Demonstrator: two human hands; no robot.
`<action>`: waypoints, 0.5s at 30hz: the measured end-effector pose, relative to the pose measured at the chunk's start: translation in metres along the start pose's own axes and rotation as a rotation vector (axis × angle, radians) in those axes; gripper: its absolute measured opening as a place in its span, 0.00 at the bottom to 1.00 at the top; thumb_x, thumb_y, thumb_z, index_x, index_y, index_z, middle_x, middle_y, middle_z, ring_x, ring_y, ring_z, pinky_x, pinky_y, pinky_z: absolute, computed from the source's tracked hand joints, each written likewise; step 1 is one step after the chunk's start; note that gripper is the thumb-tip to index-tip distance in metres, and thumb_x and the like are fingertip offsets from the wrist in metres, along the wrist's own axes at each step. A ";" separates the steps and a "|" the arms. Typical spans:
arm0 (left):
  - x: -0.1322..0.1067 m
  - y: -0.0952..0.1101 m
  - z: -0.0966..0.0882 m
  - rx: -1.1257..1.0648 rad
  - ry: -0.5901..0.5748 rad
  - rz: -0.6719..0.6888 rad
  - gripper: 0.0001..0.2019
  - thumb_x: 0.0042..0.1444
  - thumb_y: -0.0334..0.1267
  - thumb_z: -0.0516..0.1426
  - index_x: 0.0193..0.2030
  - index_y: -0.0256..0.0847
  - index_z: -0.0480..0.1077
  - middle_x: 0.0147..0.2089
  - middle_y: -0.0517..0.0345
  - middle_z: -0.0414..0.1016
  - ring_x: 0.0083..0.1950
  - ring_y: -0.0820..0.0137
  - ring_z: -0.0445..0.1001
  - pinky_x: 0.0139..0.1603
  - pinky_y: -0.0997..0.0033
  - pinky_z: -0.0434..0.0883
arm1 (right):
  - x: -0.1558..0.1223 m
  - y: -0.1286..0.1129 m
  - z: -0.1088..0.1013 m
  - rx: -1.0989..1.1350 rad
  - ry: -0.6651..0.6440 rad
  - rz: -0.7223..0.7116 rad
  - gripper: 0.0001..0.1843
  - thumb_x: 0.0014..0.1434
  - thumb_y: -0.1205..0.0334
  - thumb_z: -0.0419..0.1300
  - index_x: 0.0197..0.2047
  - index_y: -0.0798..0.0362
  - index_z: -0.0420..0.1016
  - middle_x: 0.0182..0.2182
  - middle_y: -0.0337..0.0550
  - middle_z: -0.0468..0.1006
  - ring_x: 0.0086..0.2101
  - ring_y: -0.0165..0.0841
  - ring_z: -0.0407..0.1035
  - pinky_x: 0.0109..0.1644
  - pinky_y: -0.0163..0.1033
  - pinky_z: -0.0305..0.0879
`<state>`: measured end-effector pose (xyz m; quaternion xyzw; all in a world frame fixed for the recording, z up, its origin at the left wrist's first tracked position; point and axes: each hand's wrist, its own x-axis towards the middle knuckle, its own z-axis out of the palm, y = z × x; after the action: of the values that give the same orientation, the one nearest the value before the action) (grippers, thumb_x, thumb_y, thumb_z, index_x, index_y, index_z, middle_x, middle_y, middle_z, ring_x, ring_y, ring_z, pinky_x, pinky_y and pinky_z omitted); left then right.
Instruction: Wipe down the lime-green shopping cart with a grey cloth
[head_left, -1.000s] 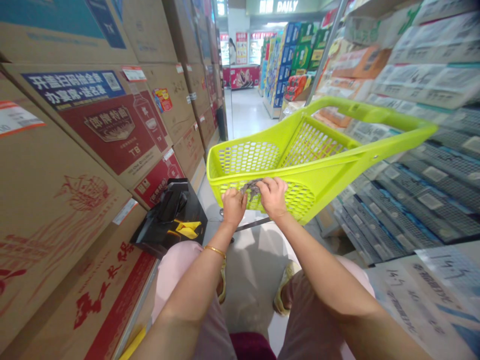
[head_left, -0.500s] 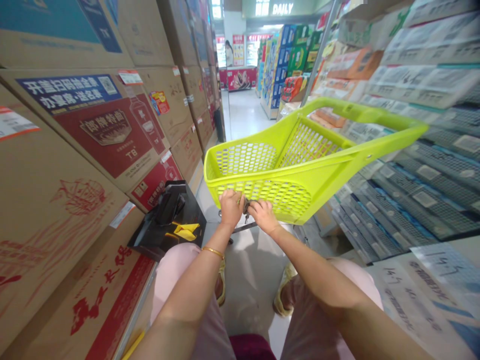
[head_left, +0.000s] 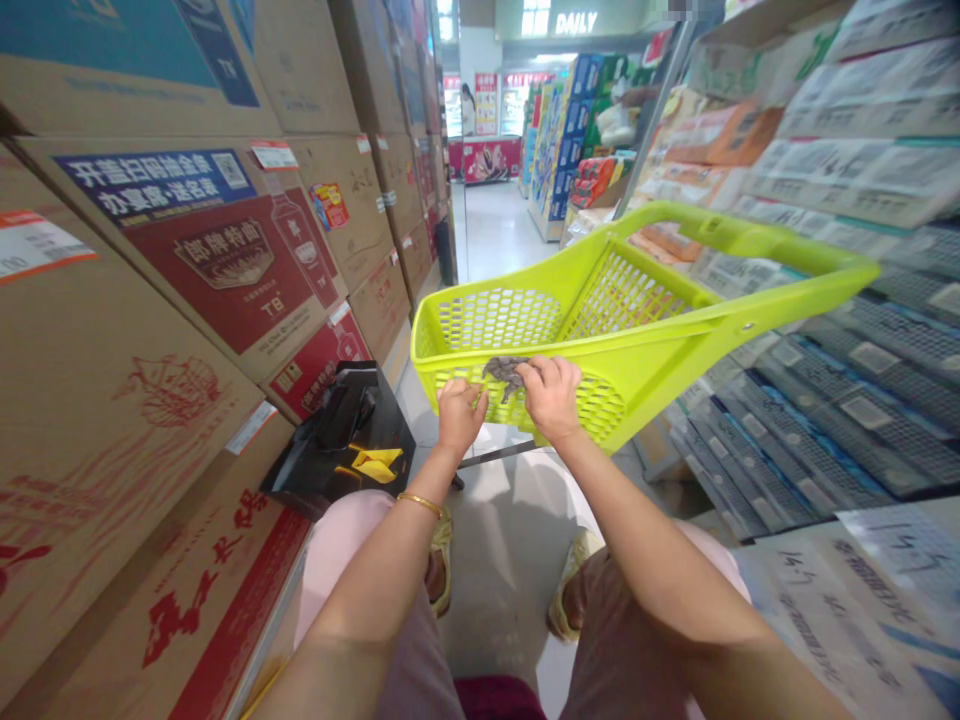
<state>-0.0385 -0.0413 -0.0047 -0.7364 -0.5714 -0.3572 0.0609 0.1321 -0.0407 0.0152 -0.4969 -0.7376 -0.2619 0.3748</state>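
A lime-green shopping basket cart [head_left: 675, 345] stands across in front of my knees, its perforated side facing me. My right hand [head_left: 553, 397] is closed on a crumpled dark grey cloth [head_left: 508, 374], held up against that side just below the rim. The cloth's free end hangs to the left of my right fingers. Left of the cloth, my left hand [head_left: 460, 412] has its fingers pinched together close to the basket's lower front part. What its fingertips hold, if anything, cannot be made out.
Cardboard cartons [head_left: 217, 265] are stacked high on the left. A black bag [head_left: 341, 430] with a yellow ribbon stands beside my left knee. On the right, packaged goods [head_left: 840, 180] fill a rack. A tiled aisle floor [head_left: 495, 240] runs ahead; a person [head_left: 468, 108] is far back.
My right hand has risen and shifted right with the grey cloth, which now shows more. My hands have moved apart. The left hand stays low by the basket. The view has shifted slightly.
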 end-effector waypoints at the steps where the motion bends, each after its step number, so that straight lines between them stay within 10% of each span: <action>1: 0.000 -0.002 -0.001 0.001 -0.001 0.005 0.14 0.59 0.43 0.50 0.35 0.41 0.75 0.29 0.54 0.68 0.37 0.65 0.65 0.37 0.66 0.57 | 0.003 0.001 -0.003 0.005 0.023 0.026 0.14 0.60 0.66 0.51 0.45 0.44 0.73 0.42 0.45 0.71 0.45 0.37 0.54 0.49 0.44 0.47; 15: -0.007 -0.012 -0.012 0.018 0.004 -0.018 0.11 0.59 0.40 0.51 0.36 0.41 0.73 0.30 0.55 0.66 0.37 0.65 0.64 0.40 0.66 0.59 | 0.012 -0.011 -0.019 0.057 0.040 0.031 0.15 0.57 0.69 0.51 0.44 0.46 0.72 0.42 0.45 0.69 0.45 0.37 0.54 0.48 0.43 0.49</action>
<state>-0.0553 -0.0487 -0.0037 -0.7299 -0.5811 -0.3541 0.0654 0.1244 -0.0529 0.0357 -0.4918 -0.7296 -0.2446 0.4074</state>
